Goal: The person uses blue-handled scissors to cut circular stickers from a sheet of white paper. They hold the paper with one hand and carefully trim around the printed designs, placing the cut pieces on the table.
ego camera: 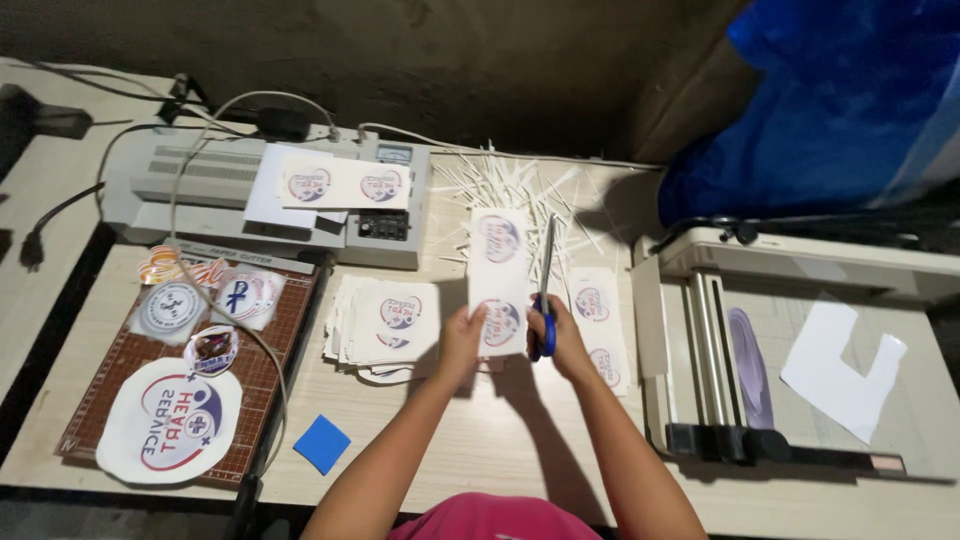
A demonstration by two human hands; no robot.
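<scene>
My left hand (462, 340) grips the lower left edge of a tall white paper strip (499, 262) printed with two round emblems. My right hand (563, 338) holds blue-handled scissors (545, 290), whose long blades run up along the strip's right edge. A stack of printed emblem sheets (385, 318) lies just left of my left hand. More printed strips (598, 318) lie on the table under and to the right of my right hand.
A grey laminator (200, 185) with printed sheets on it stands at the back left. A brown cutting mat (270, 355) carries round stickers. Thin paper offcuts (510, 180) litter the back. A paper trimmer (800, 350) fills the right. A blue square (321, 443) lies near the front edge.
</scene>
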